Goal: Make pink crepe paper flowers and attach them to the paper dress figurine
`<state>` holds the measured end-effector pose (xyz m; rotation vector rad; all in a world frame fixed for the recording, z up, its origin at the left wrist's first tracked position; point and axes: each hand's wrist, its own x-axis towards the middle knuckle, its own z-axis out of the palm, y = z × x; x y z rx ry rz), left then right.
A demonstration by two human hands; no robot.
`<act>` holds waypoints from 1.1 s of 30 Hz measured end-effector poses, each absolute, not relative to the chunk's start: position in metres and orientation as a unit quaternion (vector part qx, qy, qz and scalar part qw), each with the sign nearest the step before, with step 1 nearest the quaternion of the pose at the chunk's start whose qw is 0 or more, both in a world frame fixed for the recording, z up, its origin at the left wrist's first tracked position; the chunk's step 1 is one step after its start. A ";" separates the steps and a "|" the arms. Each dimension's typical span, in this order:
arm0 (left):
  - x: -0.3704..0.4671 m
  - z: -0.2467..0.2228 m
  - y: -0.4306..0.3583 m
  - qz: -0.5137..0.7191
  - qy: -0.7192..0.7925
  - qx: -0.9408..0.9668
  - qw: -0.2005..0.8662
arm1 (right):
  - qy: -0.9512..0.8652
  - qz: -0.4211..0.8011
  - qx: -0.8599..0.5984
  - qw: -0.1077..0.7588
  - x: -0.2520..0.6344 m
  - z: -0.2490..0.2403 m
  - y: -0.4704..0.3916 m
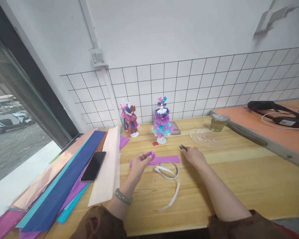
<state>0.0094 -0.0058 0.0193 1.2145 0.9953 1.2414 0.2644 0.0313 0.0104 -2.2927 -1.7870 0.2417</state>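
Two bare hands work apart above the pale wooden tabletop (251, 179). The left hand (139, 164) has thumb and fingers pinched on a small pleated purple paper rosette (151, 154), held by its edge, probably so the folds stay fanned; it sits over the left part of a flat purple paper strip (168, 159). The right hand (195, 156) rests low beyond the strip's right end, its fingers curled round a small dark tool (182, 148) whose exact kind I cannot tell. Just nearer the person, a loose white ribbon (175, 192) trails from a thin round ring (177, 171), seemingly within easy reach. Behind, a miniature tiered dress of purple, turquoise and navy paper (161, 120) stands upright on a white base, likely propped there to be seen from all round.
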 end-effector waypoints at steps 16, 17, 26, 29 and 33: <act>0.006 0.018 -0.007 0.539 0.351 0.480 0.597 | -0.691 0.444 -0.393 0.413 0.149 0.048 -0.016; 0.006 0.019 -0.008 0.542 0.347 0.479 0.598 | -0.686 0.452 -0.391 0.414 0.147 0.048 -0.017; 0.006 0.017 -0.006 0.546 0.343 0.468 0.605 | -0.566 0.616 -0.342 0.429 0.153 0.036 -0.008; 0.006 0.015 -0.004 0.545 0.336 0.471 0.606 | -0.531 0.628 -0.359 0.441 0.154 0.031 -0.004; 0.006 0.016 -0.005 0.547 0.340 0.479 0.596 | -0.507 0.628 -0.376 0.456 0.157 0.028 -0.002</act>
